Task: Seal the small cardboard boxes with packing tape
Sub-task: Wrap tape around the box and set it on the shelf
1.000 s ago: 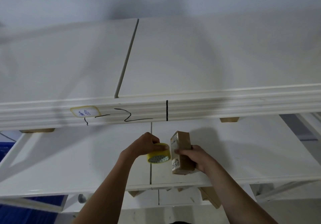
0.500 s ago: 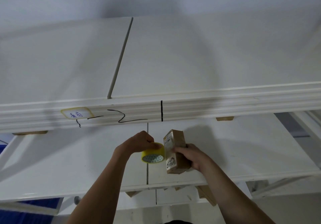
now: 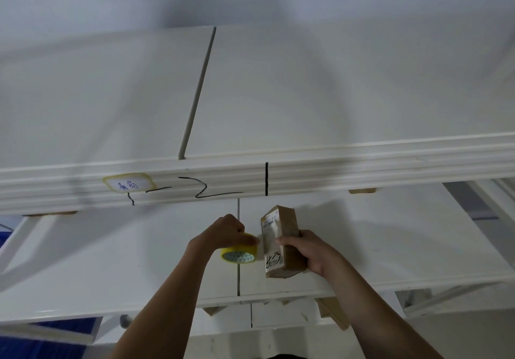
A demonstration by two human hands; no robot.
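My left hand (image 3: 227,231) grips the yellow tape roll (image 3: 239,252), fingers curled over its top. My right hand (image 3: 303,250) clamps the small cardboard box (image 3: 280,236) upright above the lower shelf (image 3: 111,261), roll just beside the box's labelled face. Risk: the tape may go on crooked or wrinkle if the box twists in a one-handed hold. Whether a strip bridges them, I cannot tell.

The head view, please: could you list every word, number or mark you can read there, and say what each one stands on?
"2", black marker, with a dash to its left and a vertical stroke to its right: shelf beam.
Blue handwriting on the yellow-edged sticker: too blurred to read.
Printed lines on the white label of the cardboard box: too small.
Black scrawl at that label's lower end: illegible.
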